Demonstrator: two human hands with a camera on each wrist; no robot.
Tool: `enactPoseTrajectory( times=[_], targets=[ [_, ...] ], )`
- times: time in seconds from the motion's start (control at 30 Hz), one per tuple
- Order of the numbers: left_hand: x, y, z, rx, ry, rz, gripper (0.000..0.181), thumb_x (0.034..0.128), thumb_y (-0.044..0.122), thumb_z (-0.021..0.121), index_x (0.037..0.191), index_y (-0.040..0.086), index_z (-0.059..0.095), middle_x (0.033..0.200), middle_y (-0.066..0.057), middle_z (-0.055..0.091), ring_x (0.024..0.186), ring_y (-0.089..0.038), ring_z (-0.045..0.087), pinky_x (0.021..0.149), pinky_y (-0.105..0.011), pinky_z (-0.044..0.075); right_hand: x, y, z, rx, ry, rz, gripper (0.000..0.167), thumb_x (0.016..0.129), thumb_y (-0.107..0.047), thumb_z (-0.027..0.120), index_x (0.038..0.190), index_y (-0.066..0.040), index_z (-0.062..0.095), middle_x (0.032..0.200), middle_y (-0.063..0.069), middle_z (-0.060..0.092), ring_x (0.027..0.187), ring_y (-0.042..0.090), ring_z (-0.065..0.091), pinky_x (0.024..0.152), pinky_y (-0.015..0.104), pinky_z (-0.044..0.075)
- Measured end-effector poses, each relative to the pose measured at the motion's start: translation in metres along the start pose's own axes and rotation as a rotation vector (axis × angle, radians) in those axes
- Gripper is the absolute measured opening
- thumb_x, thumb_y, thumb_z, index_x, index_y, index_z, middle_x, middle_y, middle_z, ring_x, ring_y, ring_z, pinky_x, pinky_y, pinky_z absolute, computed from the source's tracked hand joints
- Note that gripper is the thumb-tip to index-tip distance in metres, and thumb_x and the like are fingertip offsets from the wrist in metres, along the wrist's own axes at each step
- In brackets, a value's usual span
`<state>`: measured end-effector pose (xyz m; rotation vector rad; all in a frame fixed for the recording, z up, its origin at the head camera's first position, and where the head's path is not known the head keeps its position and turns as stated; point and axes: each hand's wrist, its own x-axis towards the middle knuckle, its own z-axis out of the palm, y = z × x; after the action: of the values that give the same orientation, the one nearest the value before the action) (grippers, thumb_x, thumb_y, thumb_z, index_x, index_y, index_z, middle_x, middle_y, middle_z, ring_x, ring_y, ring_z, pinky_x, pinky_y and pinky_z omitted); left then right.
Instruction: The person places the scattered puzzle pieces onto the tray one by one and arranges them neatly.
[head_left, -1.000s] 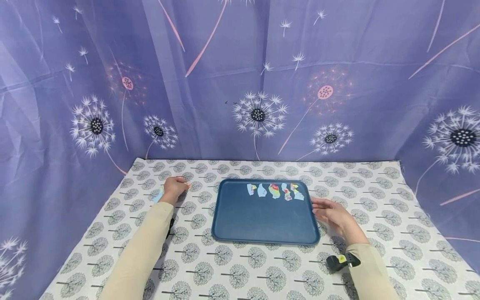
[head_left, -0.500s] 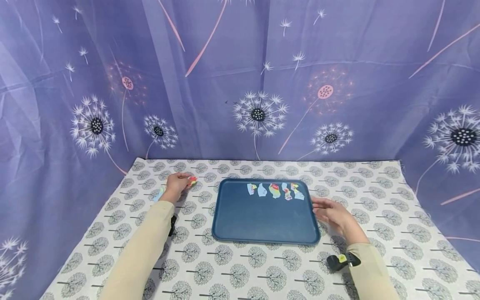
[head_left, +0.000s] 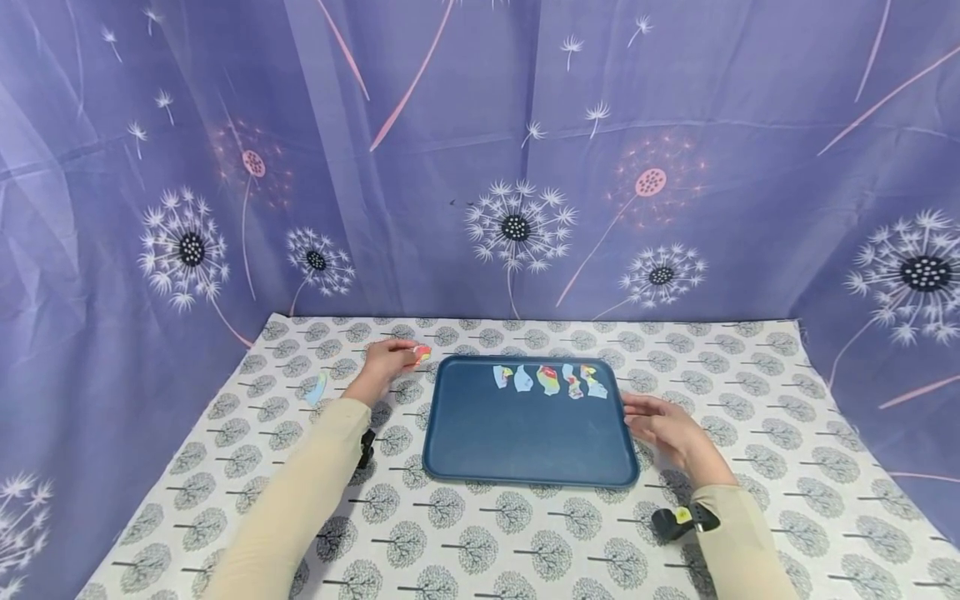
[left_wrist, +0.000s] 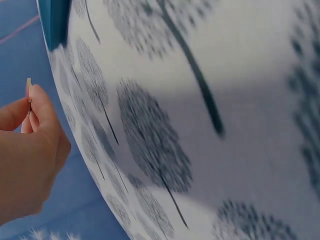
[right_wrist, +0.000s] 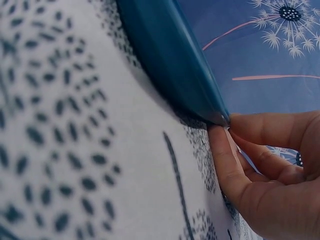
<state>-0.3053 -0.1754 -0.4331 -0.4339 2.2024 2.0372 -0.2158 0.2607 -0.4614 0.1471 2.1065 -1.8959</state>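
Between thumb and fingers, my left hand (head_left: 388,363) pinches a flat, irregular red and yellow piece (head_left: 422,353) that looks like a puzzle piece. It is just off the tray's upper left corner; the left wrist view shows the piece (left_wrist: 28,88) edge-on, thin, held in the left fingertips. On the blue tray (head_left: 528,442) several similar printed pieces (head_left: 549,381) lie in a row along the far side. My right hand (head_left: 663,427) is at the tray's right edge; in the right wrist view its thumb and fingers grip the rim (right_wrist: 212,112).
A light blue, curved piece (head_left: 317,388) lies on the cloth left of my left forearm. The tray rests on a white tablecloth (head_left: 480,550) printed with grey trees. Behind the table hangs a purple curtain (head_left: 420,225) with dandelions.
My left hand has moved right towards the tray with the red and yellow piece, which has come into fuller view. The light blue piece is now uncovered. My right hand stays at the tray.
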Motion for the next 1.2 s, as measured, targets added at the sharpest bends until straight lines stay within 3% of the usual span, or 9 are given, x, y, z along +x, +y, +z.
enactPoseTrajectory(
  times=[0.2,0.57,0.83,1.2],
  targets=[
    [-0.002,-0.003,0.021,-0.043,-0.075,0.006,0.035,0.0867,-0.011,0.059,0.121,-0.010,0.056,0.120,-0.029,0.056,0.085,-0.021,0.066,0.087,-0.028,0.057,-0.001,0.000,0.000,0.007,-0.005,-0.004,0.060,0.088,0.008,0.056,0.143,0.013,0.030,0.125,0.021,0.053,0.093,0.006,0.060,0.091,0.024,0.054],
    [-0.006,-0.009,0.055,0.010,-0.177,0.046,0.032,0.0859,-0.012,0.063,0.118,-0.012,0.059,0.102,-0.022,0.063,0.073,-0.014,0.066,0.079,-0.029,0.060,0.000,0.002,-0.001,-0.015,0.004,-0.021,0.059,0.089,0.007,0.057,0.142,0.014,0.031,0.124,0.022,0.054,0.094,0.006,0.060,0.092,0.025,0.054],
    [-0.003,-0.016,0.068,0.078,-0.169,0.078,0.026,0.0843,-0.010,0.066,0.110,-0.011,0.064,0.093,-0.017,0.066,0.071,-0.015,0.066,0.074,-0.030,0.061,0.001,0.002,0.000,-0.012,0.009,-0.020,0.058,0.089,0.008,0.055,0.142,0.014,0.031,0.129,0.028,0.049,0.093,0.006,0.061,0.092,0.025,0.054],
    [-0.008,-0.019,0.074,0.202,-0.142,0.137,0.018,0.0842,-0.009,0.067,0.103,-0.008,0.068,0.085,-0.015,0.066,0.071,-0.016,0.067,0.071,-0.029,0.061,0.001,0.001,0.000,-0.025,0.012,-0.007,0.060,0.087,0.007,0.057,0.142,0.013,0.032,0.125,0.021,0.053,0.095,0.007,0.059,0.094,0.026,0.053]
  ],
)
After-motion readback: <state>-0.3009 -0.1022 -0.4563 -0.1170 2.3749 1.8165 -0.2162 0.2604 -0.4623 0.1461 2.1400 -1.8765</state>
